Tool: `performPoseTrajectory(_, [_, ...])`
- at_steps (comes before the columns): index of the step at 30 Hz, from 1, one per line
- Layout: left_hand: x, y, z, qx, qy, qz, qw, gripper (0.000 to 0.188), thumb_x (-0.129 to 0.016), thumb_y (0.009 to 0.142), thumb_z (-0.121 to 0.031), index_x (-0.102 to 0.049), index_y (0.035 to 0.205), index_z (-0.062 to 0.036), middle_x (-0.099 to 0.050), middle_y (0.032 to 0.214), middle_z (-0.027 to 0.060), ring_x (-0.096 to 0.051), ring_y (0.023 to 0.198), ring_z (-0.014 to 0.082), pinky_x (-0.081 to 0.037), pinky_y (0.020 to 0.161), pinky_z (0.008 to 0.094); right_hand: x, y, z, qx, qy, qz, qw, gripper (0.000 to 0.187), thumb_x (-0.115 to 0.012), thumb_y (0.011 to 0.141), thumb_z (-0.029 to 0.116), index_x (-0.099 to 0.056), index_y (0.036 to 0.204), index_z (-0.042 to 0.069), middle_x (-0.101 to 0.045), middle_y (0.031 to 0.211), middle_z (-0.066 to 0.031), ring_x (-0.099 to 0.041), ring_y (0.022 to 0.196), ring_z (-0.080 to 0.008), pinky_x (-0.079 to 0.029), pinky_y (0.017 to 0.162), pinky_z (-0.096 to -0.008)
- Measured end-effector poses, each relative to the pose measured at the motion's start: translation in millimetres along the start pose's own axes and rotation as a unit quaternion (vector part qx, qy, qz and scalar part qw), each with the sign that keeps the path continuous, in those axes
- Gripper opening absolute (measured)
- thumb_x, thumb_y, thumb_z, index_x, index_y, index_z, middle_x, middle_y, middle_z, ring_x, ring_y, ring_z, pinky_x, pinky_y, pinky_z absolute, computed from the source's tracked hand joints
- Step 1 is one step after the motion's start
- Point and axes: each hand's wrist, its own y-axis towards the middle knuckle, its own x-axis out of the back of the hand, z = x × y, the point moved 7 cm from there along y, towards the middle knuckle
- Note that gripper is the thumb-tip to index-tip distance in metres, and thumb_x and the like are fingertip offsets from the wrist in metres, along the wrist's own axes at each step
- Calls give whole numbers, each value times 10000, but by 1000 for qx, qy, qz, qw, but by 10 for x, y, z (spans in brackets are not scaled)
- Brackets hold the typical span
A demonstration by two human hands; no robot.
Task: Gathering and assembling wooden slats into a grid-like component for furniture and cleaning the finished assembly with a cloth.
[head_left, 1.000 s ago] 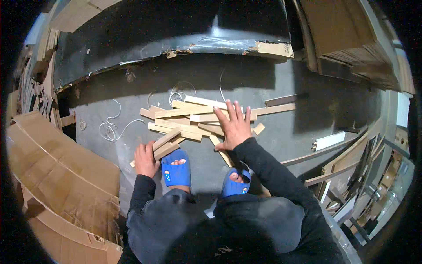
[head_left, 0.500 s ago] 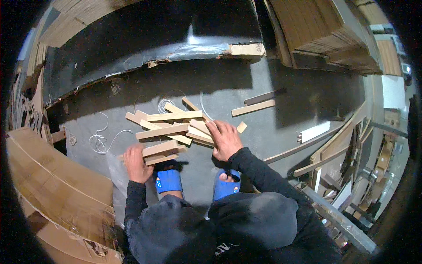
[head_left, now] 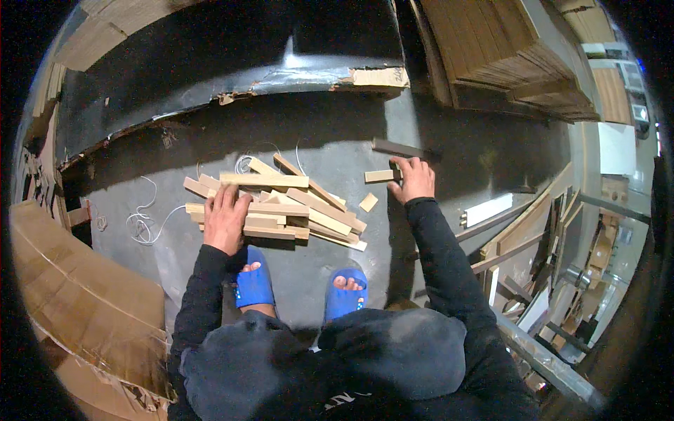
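My left hand (head_left: 228, 219) is closed over a few short wooden strips (head_left: 277, 209) at the left of a loose pile, its fingers lying across them. More pale strips (head_left: 324, 208) lie crossed and slanted in that pile. Off to the right, my right hand (head_left: 414, 179) grips the right end of a separate wooden strip (head_left: 379, 176) between thumb and fingers. A darker strip (head_left: 400, 148) lies just beyond it. Between this hand and the pile rests a small wooden block (head_left: 368, 203).
White cord (head_left: 144, 228) lies tangled left of the pile. Cardboard (head_left: 98, 274) stands at the left, a large dark panel (head_left: 210, 63) at the back, and stacked boards (head_left: 498, 56) at the back right. Boards and offcuts (head_left: 519, 266) lean at the right. Blue sandals (head_left: 254, 281) are on my feet.
My left hand has brought its strips forward against the pile. My right hand has left the pile, moving right and away from me, and has taken hold of the separate strip.
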Motion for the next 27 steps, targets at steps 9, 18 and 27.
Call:
performPoseTrajectory(9, [-49,-72,100,-49,22,54,997,517,-695,515,-55,-506,992,-120,-499,925,70,-478,1005,260,-238,1002,480,-132,-76,639,17,239,65,969,365,-574,666,214,-477,974,42,-550,859,-190,-541,835,-364,-441,725,-431])
performPoseTrajectory(18, [-253,-143,-738,-138,-8,17,990,275,-560,688,-159,-522,957,-111,-509,888,85,-493,936,257,-370,817,403,-480,-217,1293,146,278,158,936,710,-631,699,427,-386,1226,18,-473,1062,-195,-440,1002,-346,-363,876,-401])
performPoseTrajectory(27, [428,804,-65,30,-74,-113,990,135,-573,711,-93,-589,846,-85,-553,819,110,-531,819,298,-434,702,407,-253,-440,1484,168,239,137,946,1054,-772,419,525,-334,1267,77,-399,1222,-168,-368,1146,-340,-270,948,-497])
